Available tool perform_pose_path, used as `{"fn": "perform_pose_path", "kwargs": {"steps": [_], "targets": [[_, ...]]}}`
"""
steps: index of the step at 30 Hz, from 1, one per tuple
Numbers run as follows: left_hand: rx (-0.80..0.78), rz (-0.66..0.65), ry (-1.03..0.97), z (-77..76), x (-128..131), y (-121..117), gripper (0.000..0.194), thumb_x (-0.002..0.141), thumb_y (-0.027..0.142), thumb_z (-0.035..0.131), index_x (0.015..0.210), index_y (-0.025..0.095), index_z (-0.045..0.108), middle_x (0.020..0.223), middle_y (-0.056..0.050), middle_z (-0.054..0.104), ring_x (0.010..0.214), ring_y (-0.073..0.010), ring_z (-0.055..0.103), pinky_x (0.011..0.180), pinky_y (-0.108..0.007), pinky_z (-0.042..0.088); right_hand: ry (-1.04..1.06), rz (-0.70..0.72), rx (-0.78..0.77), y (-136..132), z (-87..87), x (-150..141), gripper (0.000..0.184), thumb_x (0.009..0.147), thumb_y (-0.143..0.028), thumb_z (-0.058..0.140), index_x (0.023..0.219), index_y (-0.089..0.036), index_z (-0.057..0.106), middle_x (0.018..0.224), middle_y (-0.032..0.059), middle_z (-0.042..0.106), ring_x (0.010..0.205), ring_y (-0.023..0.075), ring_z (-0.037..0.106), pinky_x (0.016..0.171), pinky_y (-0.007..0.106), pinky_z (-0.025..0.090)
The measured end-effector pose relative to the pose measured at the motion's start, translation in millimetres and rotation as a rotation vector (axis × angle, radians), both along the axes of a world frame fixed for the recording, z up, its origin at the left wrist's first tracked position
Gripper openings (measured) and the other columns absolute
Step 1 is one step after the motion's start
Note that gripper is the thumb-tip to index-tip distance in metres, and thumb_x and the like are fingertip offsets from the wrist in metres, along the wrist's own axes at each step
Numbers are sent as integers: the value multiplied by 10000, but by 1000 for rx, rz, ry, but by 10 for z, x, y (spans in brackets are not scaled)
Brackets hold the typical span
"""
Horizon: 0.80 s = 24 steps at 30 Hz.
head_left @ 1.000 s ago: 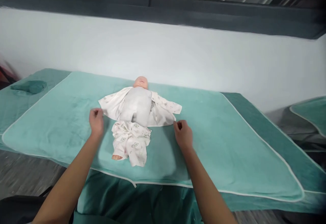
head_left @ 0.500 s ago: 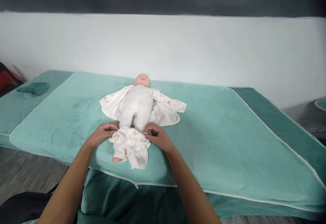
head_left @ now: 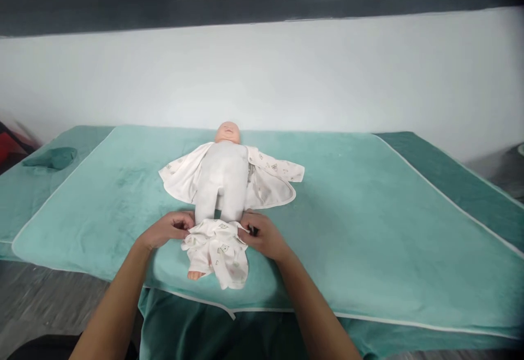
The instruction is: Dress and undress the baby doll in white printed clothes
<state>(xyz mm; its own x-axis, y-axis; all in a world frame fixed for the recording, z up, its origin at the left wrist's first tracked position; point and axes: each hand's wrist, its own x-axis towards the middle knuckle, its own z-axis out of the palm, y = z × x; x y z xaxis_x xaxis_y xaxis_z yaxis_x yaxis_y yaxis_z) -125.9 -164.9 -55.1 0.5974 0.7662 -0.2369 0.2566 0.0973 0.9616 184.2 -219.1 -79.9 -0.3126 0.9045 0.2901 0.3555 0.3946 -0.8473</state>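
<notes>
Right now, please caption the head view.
Left hand and right hand hold patterned trousers partway up a doll's legs.

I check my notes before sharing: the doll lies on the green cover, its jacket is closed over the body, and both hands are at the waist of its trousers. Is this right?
Not quite: the head view shows the jacket open, spread to either side of the doll. The rest is right.

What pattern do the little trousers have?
The trousers are white with small, scattered dark prints, seen best in the head view.
</notes>
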Motion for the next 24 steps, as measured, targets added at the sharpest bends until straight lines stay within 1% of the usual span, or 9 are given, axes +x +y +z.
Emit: {"fn": "perform_pose_path", "kwargs": {"steps": [4, 7, 10, 13, 15, 19, 20, 22, 24], "targets": [[33, 15, -48, -83, -37, 25, 293, 717, 446, 793, 716, 181, 670, 805, -49, 572, 698, -162, 525, 626, -273, 457, -22, -270, 114, -17, -114, -46, 296, 950, -342, 528, 684, -235, 453, 682, -11, 503, 663, 158, 478, 650, 300, 375], [86, 68, -86, -135, -25, 5, 299, 788, 451, 740, 766, 174, 631, 863, -48, 556, 729, -156, 509, 636, -262, 433, -5, -450, 108, -9, -140, -53, 312, 975, -402, 507, 712, -242, 458, 656, -24, 501, 615, 150, 462, 623, 297, 370], [129, 152, -117, -182, 6, -26, 294, 841, 462, 695, 839, 180, 611, 816, -17, 523, 668, -126, 452, 583, -238, 372, 37, -564, 69, 3, -129, -55, 329, 973, -451, 512, 724, -242, 456, 620, -39, 486, 584, 144, 443, 594, 290, 357], [178, 265, -102, -210, 72, -56, 308, 855, 489, 671, 893, 192, 598, 773, 3, 522, 639, -122, 440, 575, -239, 365, 91, -539, 18, 7, -114, -57, 329, 955, -488, 536, 750, -235, 490, 655, -34, 512, 624, 147, 465, 609, 285, 372], [263, 363, -72, -220, 158, -63, 300, 866, 493, 644, 904, 202, 585, 796, 2, 542, 664, -133, 468, 605, -250, 396, 176, -494, -22, 8, -102, -53, 337, 943, -508, 545, 756, -230, 510, 682, -30, 514, 654, 149, 468, 624, 281, 383], [626, 691, -26, -238, 430, -25, 204, 919, 429, 542, 917, 224, 548, 916, -28, 566, 836, -174, 546, 775, -296, 473, 361, -355, -113, 16, -68, -33, 387, 906, -550, 566, 713, -225, 482, 694, -33, 449, 657, 142, 417, 621, 274, 372], [703, 734, -11, -241, 502, -10, 185, 929, 410, 522, 922, 226, 543, 939, -36, 567, 867, -180, 552, 802, -303, 474, 388, -314, -136, 17, -64, -29, 399, 896, -557, 577, 703, -224, 470, 698, -33, 434, 657, 139, 405, 619, 272, 367], [777, 701, 22, -247, 618, 14, 168, 937, 386, 516, 917, 223, 551, 946, -39, 571, 867, -179, 552, 802, -301, 467, 431, -259, -171, 20, -73, -19, 412, 887, -557, 598, 697, -222, 453, 701, -36, 410, 656, 134, 382, 619, 267, 353], [757, 608, 18, -249, 670, 20, 179, 941, 381, 533, 893, 214, 576, 903, -26, 584, 832, -171, 549, 781, -291, 452, 450, -223, -202, 22, -102, -7, 415, 883, -554, 622, 706, -218, 454, 694, -41, 393, 651, 129, 358, 611, 262, 328]]}}
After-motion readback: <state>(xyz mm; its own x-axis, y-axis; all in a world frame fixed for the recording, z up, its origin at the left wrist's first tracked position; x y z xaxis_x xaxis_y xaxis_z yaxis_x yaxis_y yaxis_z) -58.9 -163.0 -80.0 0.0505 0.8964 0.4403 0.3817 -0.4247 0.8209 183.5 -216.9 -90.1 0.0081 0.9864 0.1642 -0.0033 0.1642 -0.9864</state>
